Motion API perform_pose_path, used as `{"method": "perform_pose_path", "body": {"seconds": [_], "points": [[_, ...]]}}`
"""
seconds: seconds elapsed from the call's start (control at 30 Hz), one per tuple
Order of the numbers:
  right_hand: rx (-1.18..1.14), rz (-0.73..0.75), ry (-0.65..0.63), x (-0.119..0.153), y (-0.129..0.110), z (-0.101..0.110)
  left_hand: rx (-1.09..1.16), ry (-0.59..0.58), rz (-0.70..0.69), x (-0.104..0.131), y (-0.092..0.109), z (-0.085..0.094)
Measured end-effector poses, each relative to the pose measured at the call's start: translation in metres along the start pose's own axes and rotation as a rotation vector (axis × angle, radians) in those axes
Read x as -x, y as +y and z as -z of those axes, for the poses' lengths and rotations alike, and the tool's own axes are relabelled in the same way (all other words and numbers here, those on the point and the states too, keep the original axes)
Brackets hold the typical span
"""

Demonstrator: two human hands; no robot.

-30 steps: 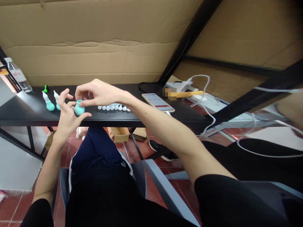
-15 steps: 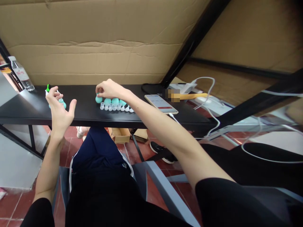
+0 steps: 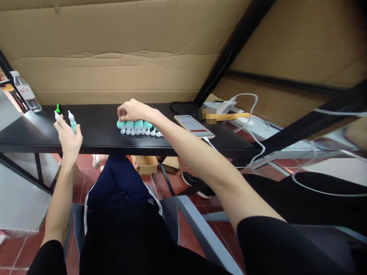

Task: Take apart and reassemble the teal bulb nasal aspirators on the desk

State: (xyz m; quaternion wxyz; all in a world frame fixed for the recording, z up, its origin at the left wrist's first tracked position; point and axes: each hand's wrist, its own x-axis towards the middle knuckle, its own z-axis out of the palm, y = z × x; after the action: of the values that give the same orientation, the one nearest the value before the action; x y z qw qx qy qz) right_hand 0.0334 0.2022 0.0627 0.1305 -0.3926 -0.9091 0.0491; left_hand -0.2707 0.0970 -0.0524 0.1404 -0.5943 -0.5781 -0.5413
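My left hand (image 3: 69,139) is closed around a teal bulb syringe (image 3: 73,125) with a white nozzle pointing up; its bulb is mostly hidden by the fingers. Just left of it, a second white nozzle (image 3: 57,115) shows behind my fingers, its lower part out of sight. Further right, my right hand (image 3: 134,110) pinches the top of a teal bulb (image 3: 120,125) at the left end of a row. Beside that one stand several more teal bulbs (image 3: 138,123), partly under my wrist. In front of them runs a line of small clear cups (image 3: 133,131) and white nozzle tips (image 3: 153,132).
The black table (image 3: 97,133) backs onto a cardboard panel (image 3: 129,46). At the left are a water bottle (image 3: 27,91) and a small green-and-black object (image 3: 58,108). A phone (image 3: 194,126) with a white cable lies at the right, near a yellow-handled object (image 3: 229,116).
My left hand was spread open and has closed around the bulb syringe, whose nozzle is now upright. My right hand stays at the leftmost teal bulb, almost unmoved.
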Motion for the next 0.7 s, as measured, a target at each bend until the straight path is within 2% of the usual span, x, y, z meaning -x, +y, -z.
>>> {"method": "perform_pose_path", "body": {"seconds": [0.13, 0.3, 0.4, 0.47, 0.57, 0.7], "points": [[0.012, -0.007, 0.005, 0.001, 0.000, 0.002, -0.072, 0.089, 0.093, 0.001, -0.004, -0.010], [0.047, 0.012, 0.020, 0.001, 0.001, 0.001, -0.150, 0.160, -0.029, 0.000, -0.021, -0.016], [0.047, 0.046, 0.096, 0.000, -0.001, 0.000, -0.172, 0.183, -0.111, -0.002, -0.020, -0.015], [0.013, 0.103, 0.168, 0.003, -0.006, 0.000, -0.186, 0.164, -0.127, -0.003, -0.007, -0.011], [-0.129, 0.244, 0.250, 0.015, -0.024, 0.000, -0.198, 0.094, -0.161, -0.002, 0.027, -0.004], [-0.371, 0.411, 0.308, 0.047, -0.053, -0.009, -0.163, -0.016, -0.335, 0.007, 0.075, 0.006]]}}
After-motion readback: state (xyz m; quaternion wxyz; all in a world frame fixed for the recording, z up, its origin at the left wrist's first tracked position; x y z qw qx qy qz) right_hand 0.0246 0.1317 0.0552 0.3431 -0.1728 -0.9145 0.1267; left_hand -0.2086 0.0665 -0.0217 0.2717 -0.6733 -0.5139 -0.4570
